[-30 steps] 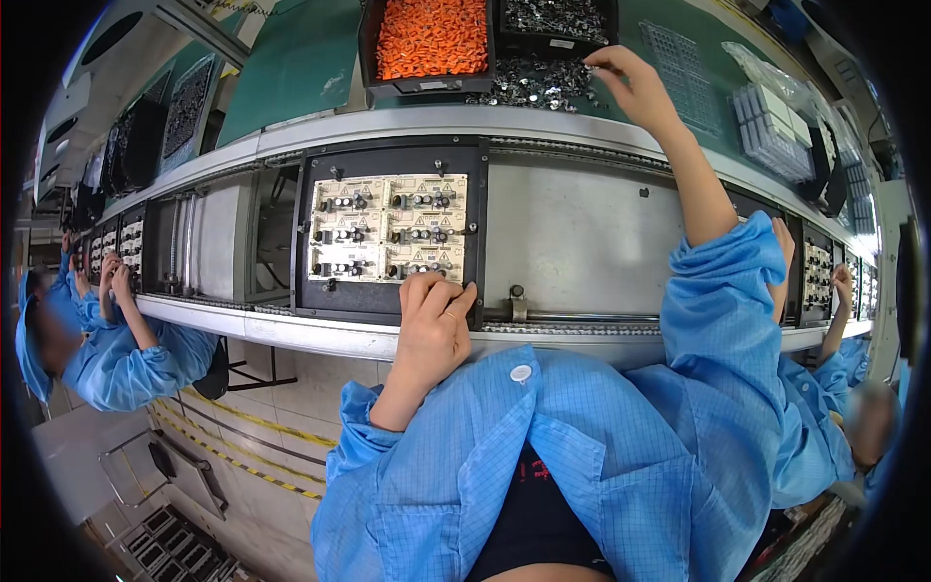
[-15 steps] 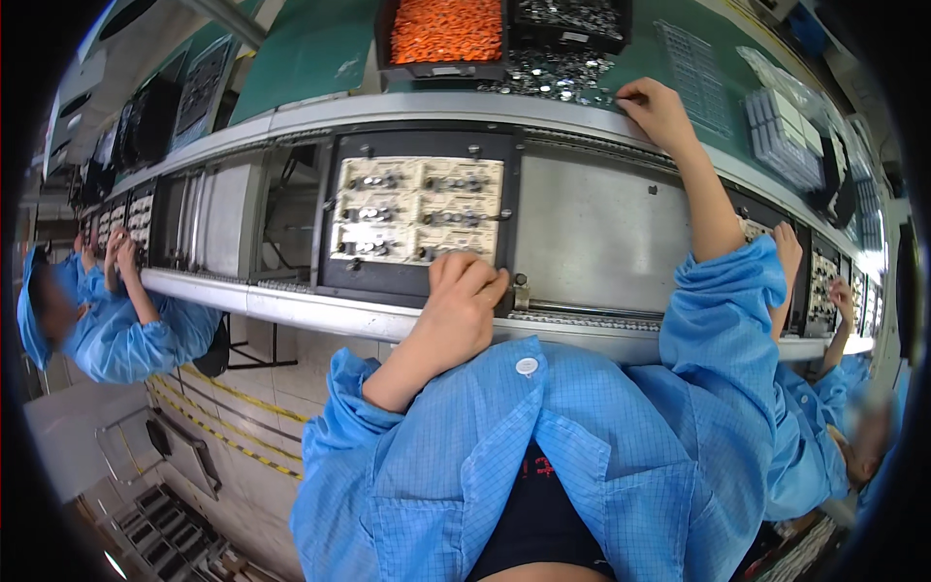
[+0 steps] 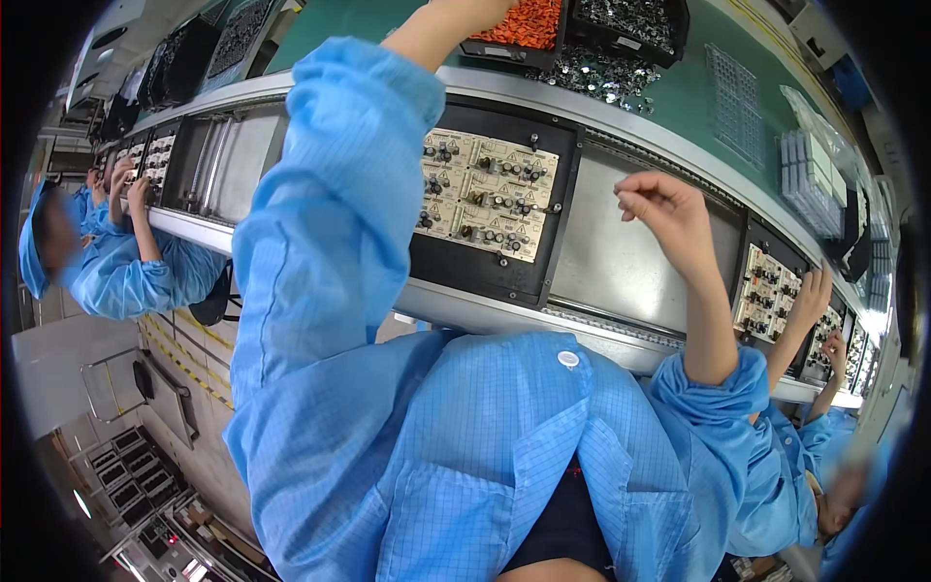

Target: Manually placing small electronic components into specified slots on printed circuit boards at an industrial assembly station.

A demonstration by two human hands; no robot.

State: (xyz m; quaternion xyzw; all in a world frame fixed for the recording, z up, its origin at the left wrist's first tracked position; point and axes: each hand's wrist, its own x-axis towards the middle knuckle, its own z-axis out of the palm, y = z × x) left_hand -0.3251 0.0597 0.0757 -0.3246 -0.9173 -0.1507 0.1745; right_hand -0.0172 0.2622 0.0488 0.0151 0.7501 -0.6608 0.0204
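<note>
My left hand (image 3: 464, 14) reaches over to the bin of orange parts (image 3: 525, 26), cut off by the top edge of the view, so its fingertips are hidden. Over the bare metal section of the conveyor, my right hand (image 3: 667, 210) is pinched closed. A tiny dark thing seems to sit at its fingertips, too small to name. Left of that hand, a panel of cream circuit boards (image 3: 504, 199) with black cylindrical components lies in a black carrier frame (image 3: 475, 276). My left sleeve covers the panel's left side.
Small silvery metal parts (image 3: 601, 82) lie loose before a black bin (image 3: 669, 48) of similar parts. Clear plastic trays (image 3: 737, 102) and a stack of white trays (image 3: 810, 179) stand right. Co-workers' hands (image 3: 811, 299) work over boards on both sides.
My left hand has left the carrier's front edge and gone up to the orange parts. My right hand has come back from the loose metal parts to above the conveyor. The view has shifted.
</note>
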